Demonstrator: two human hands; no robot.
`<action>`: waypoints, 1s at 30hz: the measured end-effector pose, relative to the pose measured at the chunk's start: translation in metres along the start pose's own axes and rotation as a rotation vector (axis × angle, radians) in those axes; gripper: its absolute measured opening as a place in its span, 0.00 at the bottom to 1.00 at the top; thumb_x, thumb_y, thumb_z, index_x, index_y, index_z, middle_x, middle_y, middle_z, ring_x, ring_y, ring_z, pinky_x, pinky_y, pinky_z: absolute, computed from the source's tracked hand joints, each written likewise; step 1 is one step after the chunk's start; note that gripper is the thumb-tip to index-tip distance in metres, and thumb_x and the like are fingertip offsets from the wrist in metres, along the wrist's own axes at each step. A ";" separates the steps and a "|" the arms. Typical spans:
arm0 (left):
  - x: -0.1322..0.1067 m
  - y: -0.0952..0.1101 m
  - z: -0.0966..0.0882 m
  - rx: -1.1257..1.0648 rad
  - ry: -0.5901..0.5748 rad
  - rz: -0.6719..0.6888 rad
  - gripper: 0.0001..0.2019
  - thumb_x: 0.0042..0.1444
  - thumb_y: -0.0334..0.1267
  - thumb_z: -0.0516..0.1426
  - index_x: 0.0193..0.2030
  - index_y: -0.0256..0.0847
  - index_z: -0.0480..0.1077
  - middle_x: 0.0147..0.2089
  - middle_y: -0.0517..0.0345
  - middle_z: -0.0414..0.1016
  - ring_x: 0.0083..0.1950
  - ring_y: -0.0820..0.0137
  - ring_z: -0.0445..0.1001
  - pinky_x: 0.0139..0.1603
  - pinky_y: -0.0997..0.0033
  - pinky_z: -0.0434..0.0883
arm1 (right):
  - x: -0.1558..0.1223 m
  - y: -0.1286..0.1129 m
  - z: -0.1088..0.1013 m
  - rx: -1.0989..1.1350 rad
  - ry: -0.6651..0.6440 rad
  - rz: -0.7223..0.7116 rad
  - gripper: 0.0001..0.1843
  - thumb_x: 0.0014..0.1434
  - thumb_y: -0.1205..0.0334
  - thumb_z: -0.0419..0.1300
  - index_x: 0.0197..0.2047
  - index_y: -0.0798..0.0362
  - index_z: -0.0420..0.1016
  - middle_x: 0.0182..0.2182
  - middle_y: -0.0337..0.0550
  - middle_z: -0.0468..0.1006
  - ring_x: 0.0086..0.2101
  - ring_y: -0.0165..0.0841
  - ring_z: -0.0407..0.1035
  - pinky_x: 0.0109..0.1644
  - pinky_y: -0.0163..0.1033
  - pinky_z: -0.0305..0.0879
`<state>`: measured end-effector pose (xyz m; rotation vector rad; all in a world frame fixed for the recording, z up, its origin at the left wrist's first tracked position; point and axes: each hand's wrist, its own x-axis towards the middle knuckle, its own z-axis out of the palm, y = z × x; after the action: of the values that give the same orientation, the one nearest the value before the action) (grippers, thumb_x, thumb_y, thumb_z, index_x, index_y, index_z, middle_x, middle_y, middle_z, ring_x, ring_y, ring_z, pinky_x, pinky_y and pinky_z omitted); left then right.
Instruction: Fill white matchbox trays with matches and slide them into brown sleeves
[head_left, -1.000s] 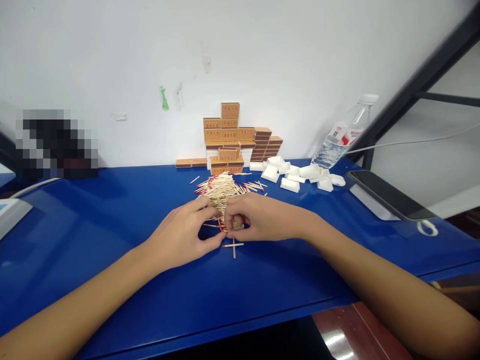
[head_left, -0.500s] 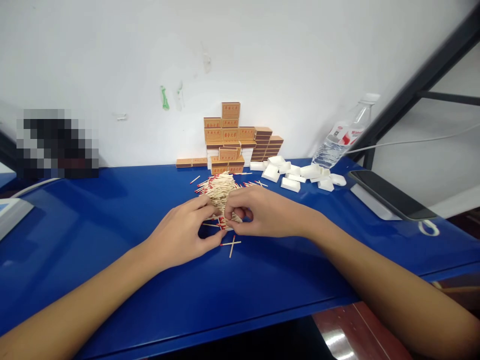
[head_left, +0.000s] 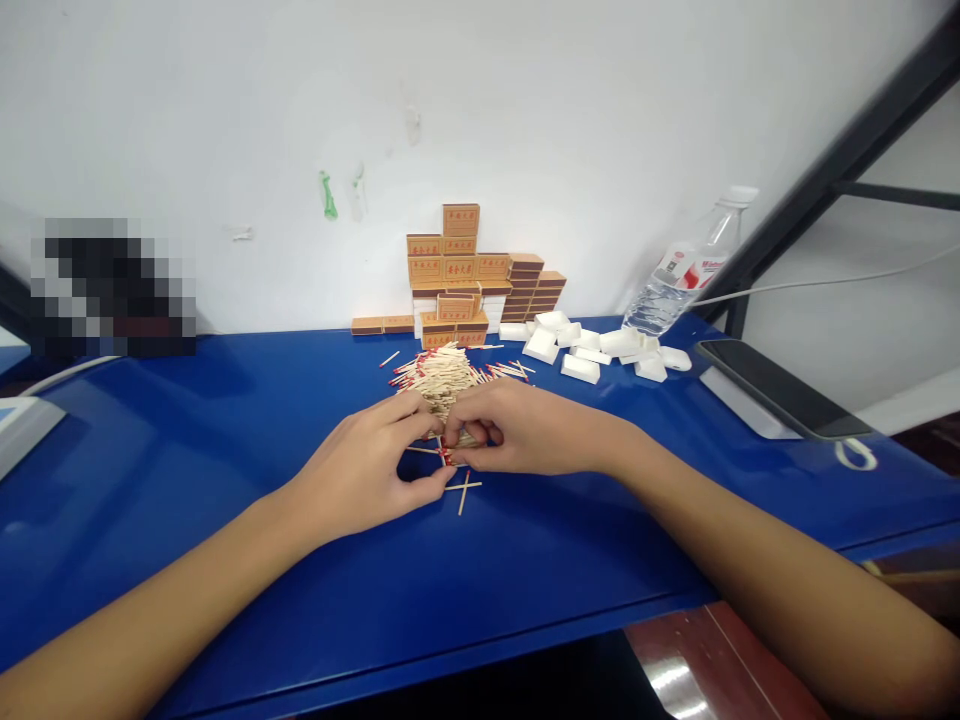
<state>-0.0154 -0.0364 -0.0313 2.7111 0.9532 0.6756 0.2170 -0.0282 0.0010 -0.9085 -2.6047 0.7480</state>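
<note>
Currently | your left hand [head_left: 375, 455], right hand [head_left: 517, 430] are working by match heap [head_left: 441, 375]; cannot tell grips | matchboxes [head_left: 459, 268] already standing stacked | heap, trays [head_left: 580, 370] still lying loose

Wooden matchsticks [head_left: 439, 375] lie on a smooth, glossy counter [head_left: 570, 560], printed paper matchboxes [head_left: 459, 268] at 12 o'clock, a clear plastic bottle [head_left: 686, 268] at 2 o'clock.

**Close Work at a Glossy Blue Counter [head_left: 525, 575]**

A person's left hand [head_left: 367, 462] and right hand [head_left: 517, 428], both bare, nearly meet at a heap of red-tipped wooden matchsticks [head_left: 441, 374]; stacked orange cardboard matchboxes [head_left: 459, 269] stand behind, small white box trays [head_left: 541, 345] to the right.
</note>
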 end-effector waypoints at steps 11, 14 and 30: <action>0.000 -0.001 0.001 0.009 -0.017 -0.010 0.12 0.62 0.41 0.62 0.50 0.42 0.77 0.45 0.53 0.76 0.45 0.62 0.76 0.44 0.62 0.75 | 0.003 0.007 0.005 0.050 -0.027 0.060 0.04 0.60 0.68 0.64 0.34 0.53 0.73 0.28 0.33 0.68 0.28 0.27 0.60 0.33 0.35 0.54; -0.001 0.000 0.001 0.022 -0.011 -0.013 0.12 0.63 0.42 0.61 0.50 0.42 0.78 0.43 0.53 0.75 0.44 0.62 0.76 0.42 0.62 0.75 | 0.003 0.008 0.004 0.034 -0.024 0.065 0.04 0.60 0.69 0.64 0.35 0.53 0.73 0.28 0.33 0.67 0.28 0.27 0.60 0.32 0.35 0.53; -0.001 -0.002 0.000 0.043 -0.051 -0.045 0.15 0.62 0.44 0.62 0.53 0.42 0.77 0.49 0.51 0.76 0.49 0.59 0.78 0.50 0.57 0.77 | 0.003 0.003 0.001 -0.093 0.001 0.125 0.08 0.56 0.72 0.64 0.32 0.52 0.68 0.29 0.34 0.71 0.28 0.28 0.60 0.33 0.36 0.51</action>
<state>-0.0167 -0.0354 -0.0324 2.7207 1.0240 0.5821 0.2159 -0.0249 -0.0005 -1.1067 -2.6199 0.6611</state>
